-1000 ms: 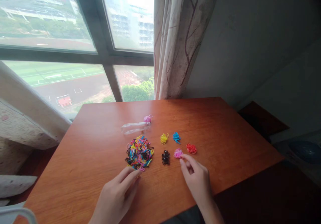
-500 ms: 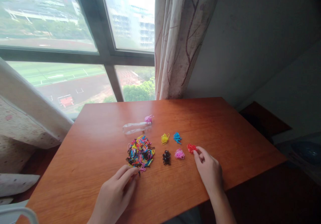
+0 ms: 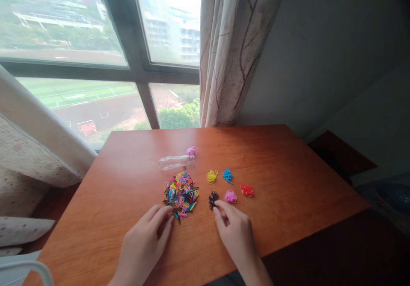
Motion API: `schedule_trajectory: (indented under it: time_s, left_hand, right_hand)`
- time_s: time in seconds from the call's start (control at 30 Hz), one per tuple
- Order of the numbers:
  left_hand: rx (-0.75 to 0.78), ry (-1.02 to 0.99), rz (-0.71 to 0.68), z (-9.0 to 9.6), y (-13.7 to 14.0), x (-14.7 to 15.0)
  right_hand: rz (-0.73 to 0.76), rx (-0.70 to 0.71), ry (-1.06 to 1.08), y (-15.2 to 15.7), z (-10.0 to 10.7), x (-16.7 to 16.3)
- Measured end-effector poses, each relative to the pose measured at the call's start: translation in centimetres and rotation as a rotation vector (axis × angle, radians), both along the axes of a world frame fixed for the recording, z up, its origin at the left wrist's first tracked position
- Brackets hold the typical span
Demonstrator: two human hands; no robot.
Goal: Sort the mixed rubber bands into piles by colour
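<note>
A mixed heap of small coloured rubber bands (image 3: 182,194) lies on the wooden table. At its near left edge is my left hand (image 3: 145,239), thumb and forefinger drawn together; whatever is between them is hidden. My right hand (image 3: 235,228) has its fingertips at the pile of black rubber bands (image 3: 213,199), closed in a pinch whose contents I cannot make out. Around it sit separate piles of pink rubber bands (image 3: 230,196), red rubber bands (image 3: 247,190), blue rubber bands (image 3: 227,175) and yellow rubber bands (image 3: 212,176).
Behind the heap a clear plastic container (image 3: 176,162) lies on its side, with a pink piece (image 3: 191,150) at its right end. The table (image 3: 282,162) stands against a window with a patterned curtain (image 3: 230,64). A white curved rail (image 3: 38,267) shows at lower left.
My right hand has left the red pile and moved left to the black one. My left hand has shifted slightly left and up along the heap's edge.
</note>
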State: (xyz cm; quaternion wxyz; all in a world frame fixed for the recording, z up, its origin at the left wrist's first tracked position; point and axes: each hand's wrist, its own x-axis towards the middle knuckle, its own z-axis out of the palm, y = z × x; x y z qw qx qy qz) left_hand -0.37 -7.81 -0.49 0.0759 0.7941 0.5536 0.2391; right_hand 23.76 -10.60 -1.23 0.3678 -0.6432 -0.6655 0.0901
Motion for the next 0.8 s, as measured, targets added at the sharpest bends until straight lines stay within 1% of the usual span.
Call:
schedule_trajectory:
  time_s: [0.1, 0.23, 0.5, 0.67, 0.8]
  left_hand:
    - [0.005, 0.041, -0.024, 0.0, 0.1, 0.1]
    - [0.020, 0.040, -0.037, 0.0, 0.2, 0.1]
    - [-0.023, -0.069, -0.060, 0.2, 0.0, -0.5]
    - [-0.038, -0.156, -0.104, 1.0, 0.3, -0.7]
    - [-0.034, -0.174, -0.108, 1.7, 0.6, -0.5]
  right_hand:
    - [0.077, -0.014, 0.002, -0.3, -0.2, -2.0]
    - [0.122, -0.046, 0.007, -0.6, -0.4, -3.3]
    - [0.133, -0.079, 0.033, -0.9, -0.5, -3.4]
    - [0.137, -0.080, 0.043, -0.8, -0.4, -3.4]
    - [0.144, -0.094, 0.046, -0.9, -0.3, -3.5]
